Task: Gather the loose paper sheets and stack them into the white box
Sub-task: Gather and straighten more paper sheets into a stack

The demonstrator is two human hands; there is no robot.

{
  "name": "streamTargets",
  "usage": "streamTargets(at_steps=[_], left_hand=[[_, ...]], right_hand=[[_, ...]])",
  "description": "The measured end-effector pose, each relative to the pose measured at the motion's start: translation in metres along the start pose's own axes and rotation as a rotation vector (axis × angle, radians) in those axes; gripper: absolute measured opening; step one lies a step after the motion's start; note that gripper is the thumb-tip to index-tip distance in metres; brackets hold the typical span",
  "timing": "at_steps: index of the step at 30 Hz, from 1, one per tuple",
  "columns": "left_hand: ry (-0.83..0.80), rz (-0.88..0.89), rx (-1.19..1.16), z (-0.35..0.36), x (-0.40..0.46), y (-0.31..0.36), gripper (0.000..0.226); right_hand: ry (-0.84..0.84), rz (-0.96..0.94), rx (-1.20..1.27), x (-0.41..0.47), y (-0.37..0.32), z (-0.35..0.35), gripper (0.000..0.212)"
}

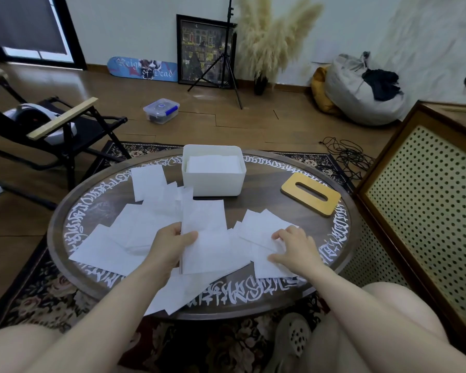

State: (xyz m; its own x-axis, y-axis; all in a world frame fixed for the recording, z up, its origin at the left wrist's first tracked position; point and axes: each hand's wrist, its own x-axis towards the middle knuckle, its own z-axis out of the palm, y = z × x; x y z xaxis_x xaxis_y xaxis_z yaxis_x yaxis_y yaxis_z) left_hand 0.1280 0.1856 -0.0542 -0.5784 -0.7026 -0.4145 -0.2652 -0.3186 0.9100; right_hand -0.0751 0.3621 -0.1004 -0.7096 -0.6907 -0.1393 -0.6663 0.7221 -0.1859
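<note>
Several loose white paper sheets lie scattered over the round dark table. The white box stands at the table's far middle with a stack of white sheets inside. My left hand pinches a raised sheet at its left edge, thumb on top. My right hand rests with curled fingertips on sheets at the right side of the pile, pinching the edge of one.
A yellow wooden lid with a slot lies right of the box. A perforated cabinet stands close on the right. A black folding chair stands left. My knees and a slipper are under the table's near edge.
</note>
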Motion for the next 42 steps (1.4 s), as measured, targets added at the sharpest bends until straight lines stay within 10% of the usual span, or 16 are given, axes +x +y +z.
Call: streamTargets(at_steps=[23, 35, 42], left_hand=[[0.012, -0.015, 0.028, 0.001, -0.001, 0.002, 0.015], [0.071, -0.006, 0.118, 0.019, 0.001, -0.009, 0.02], [-0.021, -0.1, -0.107, 0.032, -0.005, -0.01, 0.023]], right_hand=[[0.385, 0.083, 0.234, -0.002, -0.018, -0.028, 0.018], [0.139, 0.13, 1.22, -0.035, -0.061, -0.071, 0.008], [-0.002, 0.23, 1.263, -0.036, -0.075, -0.058, 0.007]])
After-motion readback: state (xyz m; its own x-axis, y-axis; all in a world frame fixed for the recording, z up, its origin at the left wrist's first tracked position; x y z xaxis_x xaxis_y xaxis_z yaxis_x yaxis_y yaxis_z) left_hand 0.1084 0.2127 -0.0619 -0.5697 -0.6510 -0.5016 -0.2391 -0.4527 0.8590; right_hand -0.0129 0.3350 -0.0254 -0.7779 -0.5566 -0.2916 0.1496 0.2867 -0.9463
